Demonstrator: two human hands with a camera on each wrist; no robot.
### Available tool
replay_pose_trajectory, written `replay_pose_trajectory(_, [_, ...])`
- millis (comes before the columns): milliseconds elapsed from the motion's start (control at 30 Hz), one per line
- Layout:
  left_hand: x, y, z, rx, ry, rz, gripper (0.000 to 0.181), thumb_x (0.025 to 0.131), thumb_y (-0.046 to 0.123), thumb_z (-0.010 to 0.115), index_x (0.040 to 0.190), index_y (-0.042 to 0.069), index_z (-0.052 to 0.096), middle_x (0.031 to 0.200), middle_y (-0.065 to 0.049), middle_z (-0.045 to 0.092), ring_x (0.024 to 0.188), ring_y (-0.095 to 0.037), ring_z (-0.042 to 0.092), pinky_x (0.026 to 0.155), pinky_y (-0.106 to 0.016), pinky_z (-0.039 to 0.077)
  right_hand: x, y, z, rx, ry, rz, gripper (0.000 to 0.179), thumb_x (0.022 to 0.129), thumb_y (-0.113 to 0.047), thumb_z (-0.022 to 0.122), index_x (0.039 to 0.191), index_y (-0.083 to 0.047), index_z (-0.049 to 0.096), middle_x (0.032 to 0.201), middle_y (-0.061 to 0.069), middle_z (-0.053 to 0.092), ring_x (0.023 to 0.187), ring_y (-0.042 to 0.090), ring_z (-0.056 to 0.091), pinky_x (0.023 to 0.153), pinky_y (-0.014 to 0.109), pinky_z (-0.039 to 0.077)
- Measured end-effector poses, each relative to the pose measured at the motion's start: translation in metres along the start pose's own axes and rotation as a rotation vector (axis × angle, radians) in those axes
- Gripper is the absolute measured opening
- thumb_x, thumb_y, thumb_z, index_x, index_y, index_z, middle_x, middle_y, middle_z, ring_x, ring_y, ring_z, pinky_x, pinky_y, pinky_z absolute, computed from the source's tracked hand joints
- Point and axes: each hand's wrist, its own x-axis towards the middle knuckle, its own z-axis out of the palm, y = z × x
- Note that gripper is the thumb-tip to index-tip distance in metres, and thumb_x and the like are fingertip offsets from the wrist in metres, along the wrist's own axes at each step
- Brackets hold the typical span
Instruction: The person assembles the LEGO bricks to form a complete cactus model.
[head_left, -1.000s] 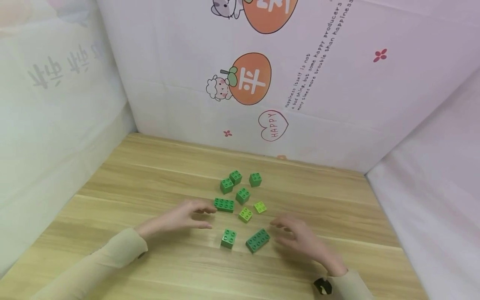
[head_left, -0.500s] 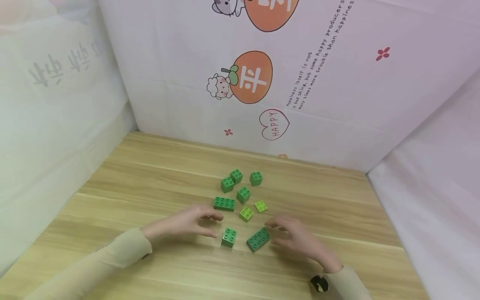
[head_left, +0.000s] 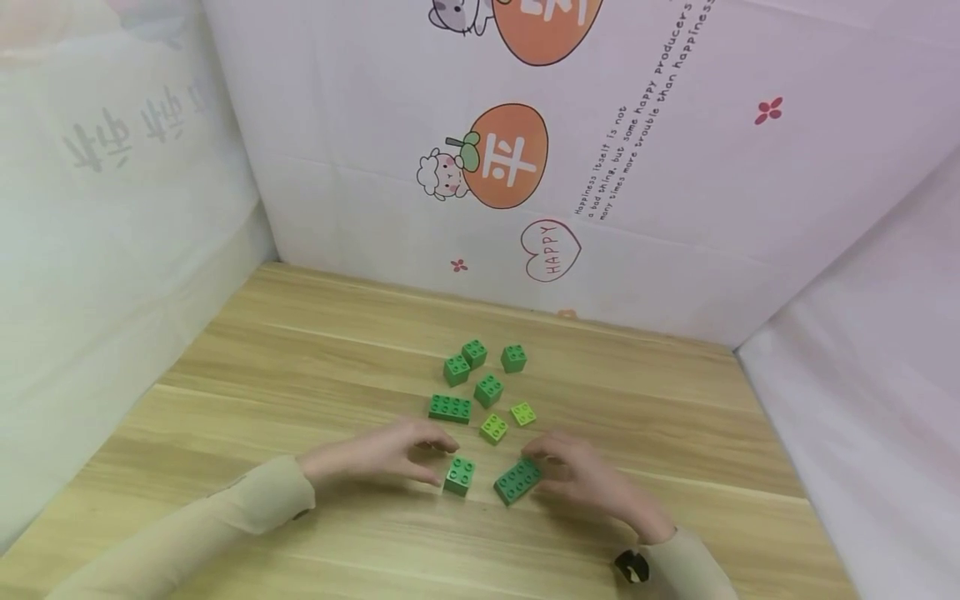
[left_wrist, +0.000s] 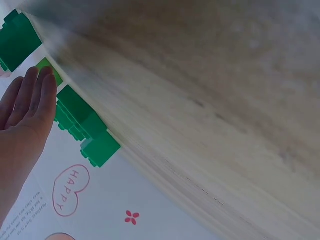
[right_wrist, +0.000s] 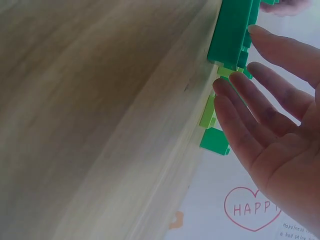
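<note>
A: Bricks?
B: Green square four-stud plastic brick (head_left: 460,476), just beside the left hand's (head_left: 384,453) fingertips. Dark-green rectangular eight-stud plastic brick (head_left: 517,482), just beside the right hand's (head_left: 588,481) fingers. Both on wood-grain tabletop (head_left: 420,546).
A: Fingers?
B: Thumb and fingers apart, both hands. Right-side contact: can't tell.
A: Risk?
B: Off-centre pinch could twist either brick.
A: Vs a second ago?
B: Left hand clearly nearer, right slightly. Bricks look unmoved.

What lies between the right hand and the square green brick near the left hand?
The head view shows a long green brick there, with bare tabletop between it and the square green brick.
</note>
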Motion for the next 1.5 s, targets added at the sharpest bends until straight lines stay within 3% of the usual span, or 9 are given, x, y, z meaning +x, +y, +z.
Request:
replay_pose_trajectory(200, [0.004,0.002,0.003,0.074,-0.004,0.013,0.051,0.088,0.034,0.073,0.132,0.013,0.061,0.134,0.000,0.064,0.124,-0.015,0.059,0.111,-0.035,0.048,0.004,-0.005,0.001,-0.037,-0.013,0.001,0.044,0.078,-0.013,0.079,0.120,-0.010,0.066,0.122,0.003,0.070,0.113,0.021,0.065,0.100,0.042,0.056])
replay_pose_trajectory(567, [0.007,0.003,0.006,0.084,-0.008,0.060,0.048,0.088,0.031,0.073,0.130,0.009,0.062,0.131,-0.005,0.067,0.122,-0.018,0.062,0.108,-0.035,0.051,0.009,-0.005,0.007,-0.070,-0.029,0.002,0.041,0.077,-0.015,0.081,0.116,-0.012,0.068,0.118,0.000,0.071,0.110,0.016,0.065,0.100,0.039,0.056])
replay_pose_trajectory(800, [0.009,0.003,0.008,0.096,0.006,0.039,0.044,0.087,0.029,0.074,0.127,0.012,0.064,0.128,-0.001,0.068,0.117,-0.012,0.063,0.105,-0.029,0.052,0.009,-0.004,0.008,-0.066,-0.034,-0.004,0.040,0.077,-0.015,0.080,0.115,-0.011,0.068,0.117,0.001,0.071,0.109,0.015,0.066,0.099,0.037,0.057])
replay_pose_trajectory(1233, [0.010,0.001,0.010,0.085,0.021,0.045,0.041,0.088,0.027,0.074,0.124,0.011,0.066,0.124,-0.002,0.070,0.114,-0.012,0.064,0.100,-0.028,0.054,0.011,-0.002,0.009,-0.080,-0.057,0.030,0.037,0.079,-0.015,0.079,0.114,-0.013,0.069,0.116,-0.001,0.071,0.109,0.014,0.066,0.099,0.036,0.057])
replay_pose_trajectory(1500, [0.012,0.002,0.010,0.064,0.023,-0.013,0.041,0.089,0.028,0.073,0.126,0.012,0.064,0.127,0.000,0.068,0.118,-0.012,0.062,0.105,-0.031,0.052,0.010,0.000,0.008,-0.066,-0.062,0.042,0.033,0.080,-0.018,0.078,0.112,-0.014,0.068,0.114,-0.002,0.071,0.108,0.014,0.066,0.098,0.036,0.058])
